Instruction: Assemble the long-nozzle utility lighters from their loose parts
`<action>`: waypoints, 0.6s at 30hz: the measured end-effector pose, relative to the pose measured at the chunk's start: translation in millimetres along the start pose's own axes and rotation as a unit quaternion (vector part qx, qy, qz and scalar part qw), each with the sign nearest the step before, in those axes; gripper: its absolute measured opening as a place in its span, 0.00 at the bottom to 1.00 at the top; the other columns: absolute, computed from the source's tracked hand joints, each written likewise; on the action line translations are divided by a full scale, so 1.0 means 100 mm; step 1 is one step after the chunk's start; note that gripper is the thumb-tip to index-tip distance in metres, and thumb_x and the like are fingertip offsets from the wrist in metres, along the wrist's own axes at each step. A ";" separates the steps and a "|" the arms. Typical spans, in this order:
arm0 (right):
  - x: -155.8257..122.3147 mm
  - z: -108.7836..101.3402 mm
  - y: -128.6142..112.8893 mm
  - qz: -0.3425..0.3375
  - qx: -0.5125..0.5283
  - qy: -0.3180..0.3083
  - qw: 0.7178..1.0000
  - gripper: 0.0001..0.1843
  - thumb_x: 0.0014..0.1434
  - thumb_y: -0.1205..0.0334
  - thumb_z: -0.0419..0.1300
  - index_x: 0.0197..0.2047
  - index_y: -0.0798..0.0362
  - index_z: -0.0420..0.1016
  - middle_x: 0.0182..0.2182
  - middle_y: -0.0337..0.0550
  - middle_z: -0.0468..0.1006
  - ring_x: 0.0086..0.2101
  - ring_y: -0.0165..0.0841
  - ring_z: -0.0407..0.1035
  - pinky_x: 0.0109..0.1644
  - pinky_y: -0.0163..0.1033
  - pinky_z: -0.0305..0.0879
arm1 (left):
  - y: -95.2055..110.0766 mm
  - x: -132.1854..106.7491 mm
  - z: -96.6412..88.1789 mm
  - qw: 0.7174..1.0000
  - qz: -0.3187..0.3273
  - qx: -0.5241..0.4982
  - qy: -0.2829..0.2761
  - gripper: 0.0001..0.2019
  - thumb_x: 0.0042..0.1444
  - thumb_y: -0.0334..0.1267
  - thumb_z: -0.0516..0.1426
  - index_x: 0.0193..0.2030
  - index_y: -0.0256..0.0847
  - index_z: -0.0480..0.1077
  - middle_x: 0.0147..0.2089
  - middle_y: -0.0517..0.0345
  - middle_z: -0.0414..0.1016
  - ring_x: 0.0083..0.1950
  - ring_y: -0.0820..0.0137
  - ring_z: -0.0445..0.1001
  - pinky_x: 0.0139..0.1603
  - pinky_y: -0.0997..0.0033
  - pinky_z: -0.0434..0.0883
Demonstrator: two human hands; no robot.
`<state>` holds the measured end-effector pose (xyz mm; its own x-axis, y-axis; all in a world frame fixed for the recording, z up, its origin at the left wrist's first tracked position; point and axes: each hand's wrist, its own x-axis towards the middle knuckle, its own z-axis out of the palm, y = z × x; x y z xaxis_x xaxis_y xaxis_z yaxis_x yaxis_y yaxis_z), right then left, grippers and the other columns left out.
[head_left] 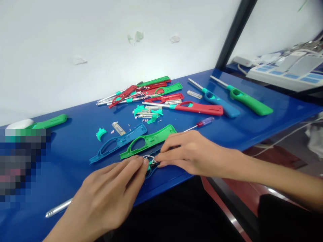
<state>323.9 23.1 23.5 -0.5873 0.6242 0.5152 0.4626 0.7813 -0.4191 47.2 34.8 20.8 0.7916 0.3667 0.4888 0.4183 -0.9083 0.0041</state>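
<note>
Between my hands lies an opened blue gas lighter [150, 172] with a teal trigger and white wires showing inside. My left hand [113, 188] is closed over its front part, and the metal tube [59, 207] sticks out beneath that hand. My right hand [188, 151] pinches at the black part inside, near the wires; the fingers cover most of the handle. Just beyond lie a green half shell [153, 137] and a blue half shell [121, 142], both hollow side up. A screwdriver [205, 121] with a purple and red handle rests behind my right hand.
Whole lighters in red [199, 108], blue [219, 102] and green [252, 101] lie at the back right. A heap of opened lighters [141, 92] sits by the wall. Teal triggers [101, 133] and clear fuel tanks [118, 128] are scattered nearby. A green handle [51, 121] lies left.
</note>
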 end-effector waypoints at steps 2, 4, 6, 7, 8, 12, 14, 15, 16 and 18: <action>0.01 0.00 0.00 -0.005 -0.002 0.004 1.000 0.07 0.70 0.68 0.64 0.46 0.55 0.86 0.39 0.44 0.86 0.37 0.32 0.79 0.42 0.34 0.74 | 0.00 -0.01 0.03 1.000 0.006 0.006 0.001 0.22 0.76 0.33 0.42 0.58 0.46 0.76 0.53 0.53 0.84 0.55 0.62 0.84 0.57 0.64 0.81; 0.02 0.00 -0.01 -0.013 0.003 0.007 1.000 0.07 0.69 0.69 0.65 0.45 0.57 0.86 0.38 0.46 0.86 0.36 0.33 0.79 0.41 0.34 0.73 | 0.00 -0.02 0.05 1.000 0.001 0.015 0.006 0.22 0.76 0.33 0.41 0.59 0.46 0.75 0.53 0.52 0.83 0.55 0.62 0.83 0.56 0.64 0.80; 0.02 0.00 -0.02 -0.015 0.010 0.010 1.000 0.07 0.68 0.69 0.65 0.45 0.59 0.87 0.38 0.47 0.86 0.36 0.33 0.79 0.40 0.35 0.73 | -0.02 -0.01 0.07 1.000 0.004 0.028 0.012 0.22 0.76 0.33 0.40 0.60 0.45 0.74 0.52 0.52 0.83 0.53 0.63 0.83 0.52 0.66 0.81; 0.02 0.00 -0.02 -0.013 0.011 0.012 1.000 0.07 0.68 0.70 0.66 0.46 0.60 0.86 0.38 0.47 0.86 0.36 0.33 0.79 0.40 0.35 0.73 | -0.04 -0.01 0.07 0.999 0.012 0.034 0.015 0.22 0.76 0.33 0.41 0.60 0.45 0.74 0.51 0.52 0.83 0.51 0.64 0.84 0.49 0.68 0.81; 0.02 0.01 -0.02 -0.009 0.011 0.015 1.000 0.07 0.67 0.70 0.66 0.46 0.61 0.86 0.38 0.47 0.86 0.36 0.34 0.79 0.41 0.35 0.73 | -0.06 -0.01 0.07 0.999 0.021 0.041 0.017 0.21 0.76 0.34 0.42 0.61 0.45 0.74 0.50 0.52 0.82 0.48 0.65 0.84 0.46 0.70 0.81; 0.01 0.02 -0.03 0.029 0.036 0.015 0.999 0.07 0.67 0.67 0.68 0.45 0.61 0.87 0.39 0.47 0.86 0.37 0.35 0.80 0.43 0.36 0.73 | -0.14 0.01 0.07 0.997 0.047 0.055 0.016 0.20 0.75 0.34 0.44 0.63 0.44 0.72 0.49 0.51 0.81 0.44 0.67 0.83 0.40 0.73 0.79; 0.01 0.01 -0.03 0.047 0.053 0.015 0.997 0.08 0.66 0.66 0.69 0.45 0.60 0.87 0.38 0.46 0.86 0.37 0.34 0.80 0.44 0.35 0.73 | -0.15 0.02 0.06 0.997 0.046 0.057 0.016 0.20 0.75 0.33 0.43 0.62 0.44 0.73 0.50 0.51 0.81 0.46 0.66 0.83 0.40 0.73 0.79; 0.02 0.01 -0.03 0.053 0.058 0.016 0.997 0.07 0.66 0.66 0.69 0.45 0.60 0.87 0.38 0.46 0.86 0.36 0.33 0.80 0.44 0.35 0.73 | -0.15 0.02 0.06 0.997 0.047 0.058 0.018 0.20 0.75 0.33 0.43 0.62 0.44 0.73 0.50 0.51 0.81 0.47 0.65 0.83 0.40 0.73 0.79; 0.02 0.01 -0.04 0.055 0.059 0.017 0.997 0.07 0.66 0.66 0.69 0.45 0.60 0.87 0.38 0.45 0.86 0.36 0.33 0.80 0.44 0.35 0.73 | -0.15 0.02 0.05 0.997 0.047 0.060 0.019 0.20 0.75 0.33 0.43 0.61 0.43 0.73 0.50 0.51 0.81 0.48 0.65 0.83 0.41 0.73 0.79; 0.02 0.00 -0.05 0.055 0.057 0.017 0.997 0.07 0.66 0.66 0.69 0.45 0.60 0.87 0.38 0.45 0.86 0.36 0.33 0.79 0.43 0.35 0.73 | -0.14 0.04 0.05 0.997 0.047 0.052 0.018 0.19 0.75 0.32 0.44 0.60 0.43 0.73 0.51 0.50 0.81 0.49 0.64 0.83 0.41 0.73 0.79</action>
<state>320.6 20.7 26.9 -0.5134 0.7072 0.4861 0.4428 0.7035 -0.5559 46.4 49.4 18.4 0.8139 0.2709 0.5139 0.3875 -0.9122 -0.1330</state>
